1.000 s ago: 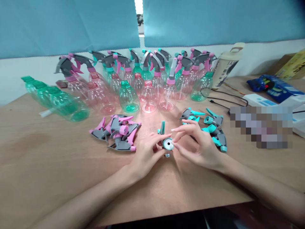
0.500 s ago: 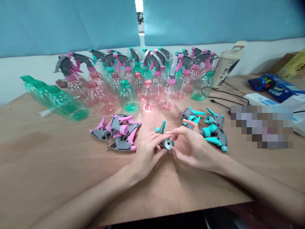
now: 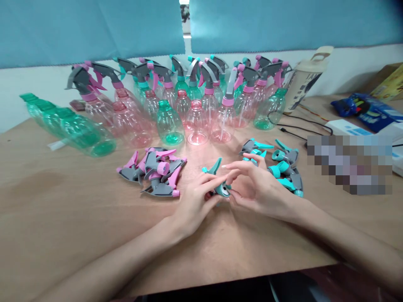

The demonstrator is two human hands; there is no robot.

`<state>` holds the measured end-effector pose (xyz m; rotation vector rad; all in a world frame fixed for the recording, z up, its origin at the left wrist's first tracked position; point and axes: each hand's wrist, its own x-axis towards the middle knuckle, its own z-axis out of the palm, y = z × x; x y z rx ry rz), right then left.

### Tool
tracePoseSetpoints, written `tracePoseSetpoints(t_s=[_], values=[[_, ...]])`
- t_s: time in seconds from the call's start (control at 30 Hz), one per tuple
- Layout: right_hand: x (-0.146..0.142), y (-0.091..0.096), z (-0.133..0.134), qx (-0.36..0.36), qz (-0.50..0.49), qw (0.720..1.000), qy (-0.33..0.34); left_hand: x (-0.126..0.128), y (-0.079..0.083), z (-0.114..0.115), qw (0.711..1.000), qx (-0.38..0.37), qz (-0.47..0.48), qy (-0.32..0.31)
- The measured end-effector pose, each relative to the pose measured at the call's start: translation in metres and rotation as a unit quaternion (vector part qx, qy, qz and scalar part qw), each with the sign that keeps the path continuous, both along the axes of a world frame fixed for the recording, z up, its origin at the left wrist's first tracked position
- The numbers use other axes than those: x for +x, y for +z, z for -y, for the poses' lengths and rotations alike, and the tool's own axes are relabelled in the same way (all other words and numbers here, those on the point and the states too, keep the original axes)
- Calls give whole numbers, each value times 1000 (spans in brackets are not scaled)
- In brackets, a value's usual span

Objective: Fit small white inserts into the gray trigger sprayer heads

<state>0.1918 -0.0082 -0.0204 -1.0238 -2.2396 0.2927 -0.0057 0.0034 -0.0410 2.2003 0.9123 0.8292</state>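
Note:
A teal and grey spray trigger head (image 3: 223,189) is between my two hands, its round collar opening facing me and its teal lever pointing up and away. My left hand (image 3: 198,197) grips it from the left, fingers wrapped over its body. Thumb and fingers of my right hand (image 3: 256,188) pinch around the collar's right side. Left of my hands lies a pile of pink and grey spray heads (image 3: 154,172). Several teal and grey spray heads (image 3: 280,170) lie just beyond my right hand.
Behind stand many clear pink and green bottles (image 3: 197,126), some topped with spray heads. Green bottles (image 3: 85,134) lie tilted in a row at left. A white tumbler (image 3: 304,82), a black cable (image 3: 302,121) and a blue packet (image 3: 371,113) are at right.
The collar opening has turned and tipped slightly downward between my hands. My right fingers have shifted a little around it. The camera view has moved slightly.

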Motion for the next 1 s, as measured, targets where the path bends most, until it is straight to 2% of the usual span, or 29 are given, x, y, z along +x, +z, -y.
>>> tracePoseSetpoints(t_s=[0.3, 0.47, 0.7, 0.83, 1.0], values=[[-5, -3, 1, -10, -48, 999, 23, 2, 2, -1, 1000, 3, 9, -11], [-8, -2, 2, -23, -81, 996, 6, 3, 1, -1, 1000, -14, 9, 0], [8, 4, -1, -49, -30, 997, 47, 1, -1, -1, 1000, -1, -1, 4], [6, 6, 0, -42, -9, 998, 40, 1, 0, -1, 1000, 0, -13, 6], [-3, 1, 2, -11, -1, 998, 59, 4, 3, 0, 999, -33, 6, 6]])
